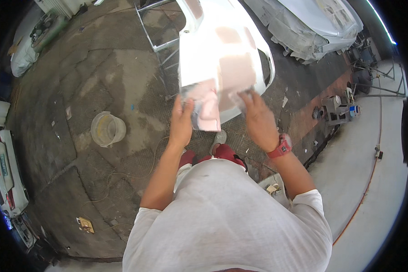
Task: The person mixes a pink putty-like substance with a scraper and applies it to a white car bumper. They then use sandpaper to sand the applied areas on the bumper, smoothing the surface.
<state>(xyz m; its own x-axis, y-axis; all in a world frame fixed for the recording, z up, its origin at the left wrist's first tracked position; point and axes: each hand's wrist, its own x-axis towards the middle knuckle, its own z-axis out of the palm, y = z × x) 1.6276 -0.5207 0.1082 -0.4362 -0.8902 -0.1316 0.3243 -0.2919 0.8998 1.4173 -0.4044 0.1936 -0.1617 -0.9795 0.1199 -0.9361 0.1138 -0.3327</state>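
My left hand (182, 121) is closed on the edge of a flat mixing board (198, 90), which carries a smooth mound of pink body filler (208, 111). In my right hand (260, 120) is a pale, flat spreader (236, 100), blurred by motion, its edge near the panel. Beyond both hands lies a white car bumper (199, 50) with several dull beige-pink patches (235, 72) on it. The board hides part of the bumper's near end. A red watch (283, 146) is on my right wrist.
A metal-tube stand (161, 46) shows beside the bumper. On the dark, stained floor, a whitish bucket (108, 129) stands at the left. A car covered in masking sheets (303, 27) is at the far right. Tools and cans (342, 109) sit along the right wall.
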